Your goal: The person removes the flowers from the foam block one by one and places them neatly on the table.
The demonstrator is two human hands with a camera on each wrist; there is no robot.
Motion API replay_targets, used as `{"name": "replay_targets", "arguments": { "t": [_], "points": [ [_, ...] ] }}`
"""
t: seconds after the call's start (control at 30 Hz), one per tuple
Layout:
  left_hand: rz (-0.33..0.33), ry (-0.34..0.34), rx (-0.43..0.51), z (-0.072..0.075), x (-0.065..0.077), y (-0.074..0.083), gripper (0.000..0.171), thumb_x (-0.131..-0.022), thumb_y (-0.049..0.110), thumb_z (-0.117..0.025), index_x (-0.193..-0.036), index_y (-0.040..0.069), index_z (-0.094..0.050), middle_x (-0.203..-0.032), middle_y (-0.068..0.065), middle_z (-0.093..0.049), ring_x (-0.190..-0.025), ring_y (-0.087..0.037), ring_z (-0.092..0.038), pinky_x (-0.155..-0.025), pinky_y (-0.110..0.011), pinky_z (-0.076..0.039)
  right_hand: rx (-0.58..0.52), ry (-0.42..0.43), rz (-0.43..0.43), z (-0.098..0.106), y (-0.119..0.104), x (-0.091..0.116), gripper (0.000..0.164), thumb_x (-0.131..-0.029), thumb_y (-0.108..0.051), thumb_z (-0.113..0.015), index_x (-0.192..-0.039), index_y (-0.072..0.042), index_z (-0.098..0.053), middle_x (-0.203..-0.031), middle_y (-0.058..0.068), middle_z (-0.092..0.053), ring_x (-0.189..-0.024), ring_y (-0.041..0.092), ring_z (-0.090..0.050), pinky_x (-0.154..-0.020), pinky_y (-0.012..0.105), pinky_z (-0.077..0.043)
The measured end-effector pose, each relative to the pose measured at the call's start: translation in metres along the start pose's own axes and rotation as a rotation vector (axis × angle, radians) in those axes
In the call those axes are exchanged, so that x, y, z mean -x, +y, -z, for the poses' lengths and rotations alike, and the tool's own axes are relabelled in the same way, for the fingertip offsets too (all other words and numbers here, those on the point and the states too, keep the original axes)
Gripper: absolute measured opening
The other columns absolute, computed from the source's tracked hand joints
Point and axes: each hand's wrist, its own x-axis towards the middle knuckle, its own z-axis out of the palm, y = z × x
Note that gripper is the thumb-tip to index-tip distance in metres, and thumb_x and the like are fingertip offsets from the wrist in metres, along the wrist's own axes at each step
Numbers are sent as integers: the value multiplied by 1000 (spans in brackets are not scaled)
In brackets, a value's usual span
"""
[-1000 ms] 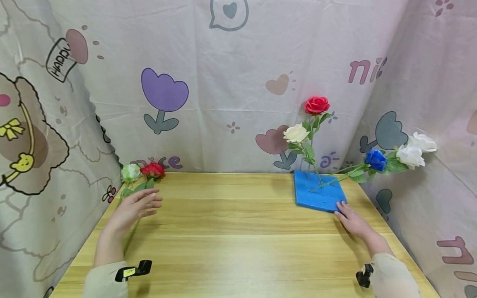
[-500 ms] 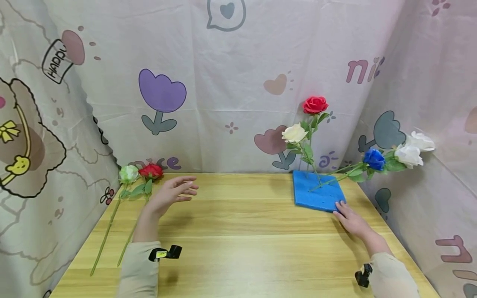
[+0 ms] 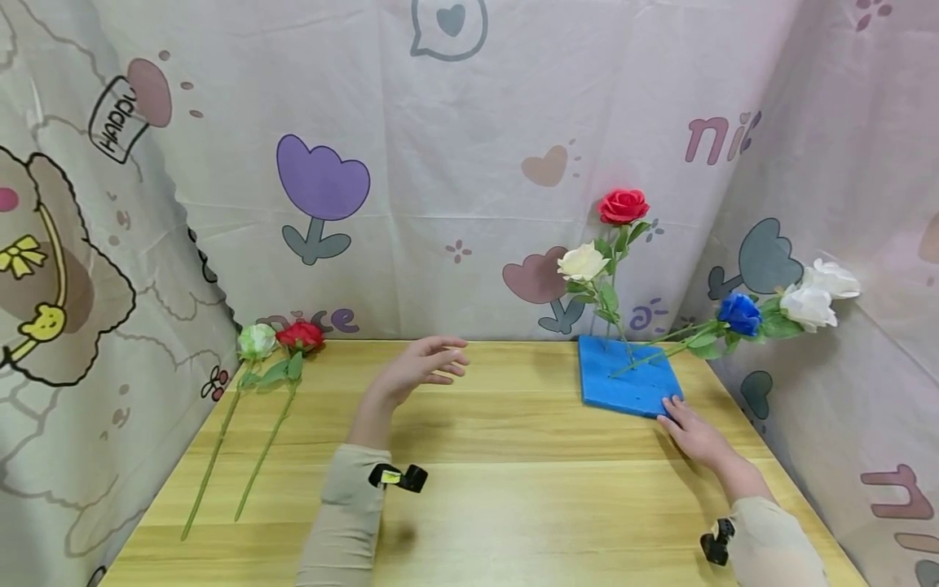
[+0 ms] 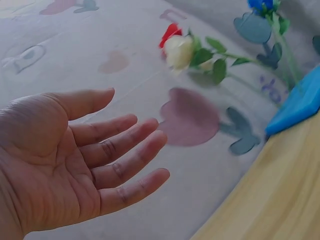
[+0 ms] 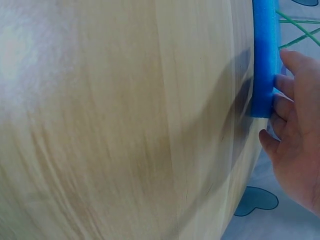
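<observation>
Wooden table (image 3: 543, 514) below, my left hand (image 3: 415, 371) hangs loosely spread; my right hand (image 3: 693, 434), fingers slightly parted, touches the two-o'clock blue board (image 3: 612, 395), cropped in both wrist views.

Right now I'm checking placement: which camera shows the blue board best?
The head view: the blue board shows almost whole, the right hand at one corner. The left wrist view catches just part of it, at the picture's right edge; the right wrist view shows mainly its side, cut off above.

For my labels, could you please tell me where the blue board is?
In the head view, the blue board lies at the right rear of the table, with the right hand touching its near right corner.
</observation>
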Motion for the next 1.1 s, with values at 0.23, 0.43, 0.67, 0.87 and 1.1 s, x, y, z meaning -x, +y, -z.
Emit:
{"name": "replay_targets", "arguments": {
  "t": [0.23,0.43,0.67,0.87,1.1],
  "points": [
    [19,-75,43,-42,-35,-5,40,-101,24,-54,-138,9,-52,-127,-24,-60,-112,-34,-64,-99,-49,-53,-10,2,0,1,-1,1,66,-106,-38,-37,-146,13,-25,-151,42,-15,-138,60,-15,-110,72,-17],
    [26,-75,82,-76,-60,-11,40,-100,25,-56,-136,7,-54,-120,-16,-66,-105,-26,-68,-94,-44,-56,-4,-2,5,1,-1,0,66,-106,-38,-37,-146,13,-26,-150,42,-15,-138,60,-16,-110,71,-18],
    [27,-67,122,-107,-86,-16,38,-99,29,-57,-132,10,-58,-127,-20,-64,-107,-24,-68,-93,-40,-57,3,-4,4,-1,0,-2,66,-106,-37,-38,-146,13,-26,-151,42,-16,-138,60,-16,-110,71,-19],
    [16,-54,169,-131,-107,-18,39,-98,27,-59,-132,8,-58,-129,-21,-62,-117,-34,-62,-102,-50,-50,3,0,9,-1,-1,-2,65,-106,-36,-38,-146,13,-27,-150,42,-16,-137,60,-17,-109,71,-19],
    [-24,-59,189,-160,-133,-23,43,-97,26,-61,-134,5,-56,-127,-16,-64,-124,-41,-55,-109,-57,-41,2,3,3,0,-2,-1,65,-106,-37,-37,-146,13,-27,-151,41,-16,-138,59,-17,-110,71,-18]
  ]
}}
